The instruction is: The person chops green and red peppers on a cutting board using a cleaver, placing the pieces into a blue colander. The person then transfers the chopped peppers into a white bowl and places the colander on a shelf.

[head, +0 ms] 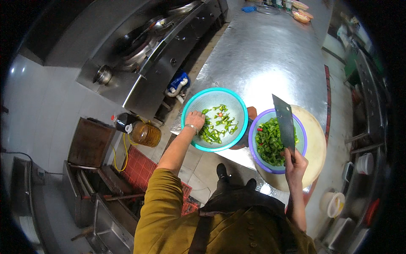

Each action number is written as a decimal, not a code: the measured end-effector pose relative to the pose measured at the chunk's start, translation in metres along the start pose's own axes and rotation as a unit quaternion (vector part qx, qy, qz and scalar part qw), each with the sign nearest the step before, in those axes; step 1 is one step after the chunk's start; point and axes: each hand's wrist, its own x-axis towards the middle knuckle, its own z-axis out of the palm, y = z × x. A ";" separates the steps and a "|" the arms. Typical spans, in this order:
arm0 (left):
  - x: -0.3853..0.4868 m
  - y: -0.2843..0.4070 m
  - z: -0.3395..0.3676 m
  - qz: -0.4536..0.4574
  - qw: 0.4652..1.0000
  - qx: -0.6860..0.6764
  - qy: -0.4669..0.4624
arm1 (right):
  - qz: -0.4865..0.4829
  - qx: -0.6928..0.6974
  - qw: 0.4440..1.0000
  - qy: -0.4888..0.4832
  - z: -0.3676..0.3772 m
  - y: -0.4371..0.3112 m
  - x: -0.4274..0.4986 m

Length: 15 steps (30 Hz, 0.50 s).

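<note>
My left hand (195, 121) reaches inside the rim of a teal plastic colander (242, 98), its fingertips at the green pepper pieces (211, 135) scattered there; whether it grips any is not clear. In my right hand (295, 162) is the handle of a cleaver (284, 122), its dark broad blade held up over a purple-rimmed colander (253, 152). That colander holds a heap of cut green peppers (268, 139) with a few red bits. It rests partly over a round chopping board (312, 146), which the blade and colander partly hide.
Both colanders are at the near end of a steel worktable (250, 57). Beyond its left side runs a wok range (136, 60) with a metal pot (103, 75). Large oil jugs (146, 134) stand at the left. Lidded tubs (332, 204) sit on the right.
</note>
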 end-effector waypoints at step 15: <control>-0.105 0.032 -0.174 0.046 0.992 -0.103 0.064 | -0.127 -0.044 0.991 0.018 0.014 -0.003 -0.003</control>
